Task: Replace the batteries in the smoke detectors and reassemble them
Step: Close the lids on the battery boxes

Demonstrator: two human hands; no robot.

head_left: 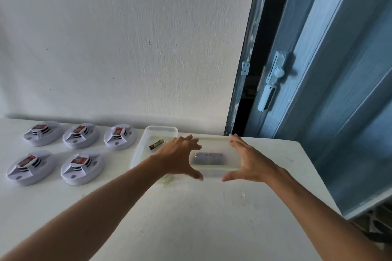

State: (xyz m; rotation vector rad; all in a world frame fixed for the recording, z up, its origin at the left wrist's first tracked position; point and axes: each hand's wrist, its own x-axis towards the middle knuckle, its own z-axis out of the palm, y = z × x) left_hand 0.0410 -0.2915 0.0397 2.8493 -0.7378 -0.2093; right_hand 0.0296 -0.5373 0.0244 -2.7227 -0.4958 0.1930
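Smoke detectors, five of them, lay on the left part of a white table (191, 218) in the head view, three in a back row near the wall and two in a front row. The back row ran from the back left detector (42, 133) through the back middle detector (81, 135) to the back right detector (119, 136); the front row held the front left detector (29, 167) and the front right detector (82, 168). Each round white body lay flat with its raised centre upward, and each carried a red-and-white label on top. The raised bar across each one ran diagonally, from near left to far right.

Just right of the back row lay a clear tray (161, 129) with a single battery (156, 144) in it, its long axis slanting from near left to far right. Beside that tray, further right, sat a clear plastic box (214, 167), its long side running left to right across the table, with a dark blurred block inside that I could not identify.

The left hand (178, 159) reached over the box's left end, fingers spread and straight, thumb toward the near edge, covering part of the tray. The right hand (248, 161) framed the box's right end, likewise spread. Whether either palm touched the box could not be told. A pale wall (127, 38) stood behind, and a blue door (328, 91) with a pale latch (273, 78) stood at the right.
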